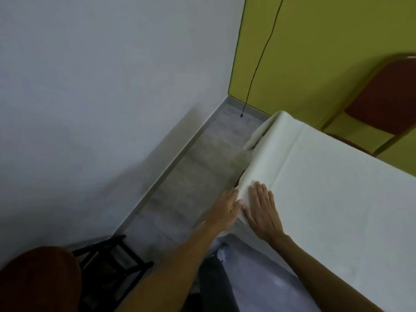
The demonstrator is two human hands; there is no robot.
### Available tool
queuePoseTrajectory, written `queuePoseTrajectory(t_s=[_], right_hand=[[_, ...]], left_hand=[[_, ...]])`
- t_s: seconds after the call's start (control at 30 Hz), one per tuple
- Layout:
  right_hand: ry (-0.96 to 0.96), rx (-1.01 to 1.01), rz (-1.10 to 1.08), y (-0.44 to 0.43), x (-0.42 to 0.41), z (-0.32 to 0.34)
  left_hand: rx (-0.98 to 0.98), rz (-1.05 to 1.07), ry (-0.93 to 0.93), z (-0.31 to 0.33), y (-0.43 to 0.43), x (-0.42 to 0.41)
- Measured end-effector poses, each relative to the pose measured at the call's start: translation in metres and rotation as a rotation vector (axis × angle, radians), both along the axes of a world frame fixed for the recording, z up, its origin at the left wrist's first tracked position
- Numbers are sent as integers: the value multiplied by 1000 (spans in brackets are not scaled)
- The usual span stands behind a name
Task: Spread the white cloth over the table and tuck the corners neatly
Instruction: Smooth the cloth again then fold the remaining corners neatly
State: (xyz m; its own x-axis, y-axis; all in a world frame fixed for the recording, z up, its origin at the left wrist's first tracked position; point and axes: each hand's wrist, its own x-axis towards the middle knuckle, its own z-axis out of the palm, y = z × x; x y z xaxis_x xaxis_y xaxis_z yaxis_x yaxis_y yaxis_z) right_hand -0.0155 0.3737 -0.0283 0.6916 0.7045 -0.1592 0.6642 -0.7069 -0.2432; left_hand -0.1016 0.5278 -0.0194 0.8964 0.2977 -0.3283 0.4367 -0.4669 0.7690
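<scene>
White cloth (337, 199) covers the table; tabletop itself hidden. Right hand (262, 212) flat, fingers spread, pressing cloth at the near corner. Left hand (228, 204) against the hanging side fold, fingertips hidden behind cloth, grip can't be judged. Far corner bunched. Frame blurry.

I see the white cloth (337, 188) as matt woven fabric with soft creases. The floor (191, 176) looks dull and mottled. The chair (382, 102) has reddish upholstery on a brassy frame.
</scene>
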Motion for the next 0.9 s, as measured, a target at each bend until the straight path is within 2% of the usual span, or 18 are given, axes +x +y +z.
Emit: queuePoseTrajectory(t_s=[0.13,0.23,0.3,0.43,0.5,0.63,0.77,0.9], right_hand=[[31,-11,-207,-19,4,-11],[18,-21,-319,-19,2,-18],[-1,-29,-341,-19,1,-20],[47,-27,-320,-22,0,-14],[47,-23,-329,-21,1,-10],[87,38,-436,-14,-4,-5],[58,152,-646,0,-9,1],[10,182,-739,21,-9,-6]], left_hand=[[291,-238,27,4,-3,22],[449,-359,-91,-2,3,41],[614,-491,-189,-7,8,54],[819,-870,-219,-2,14,65],[856,-981,-209,2,19,66],[873,-1052,-139,10,29,76],[892,-1140,-199,15,26,103],[824,-1254,-257,15,18,146]])
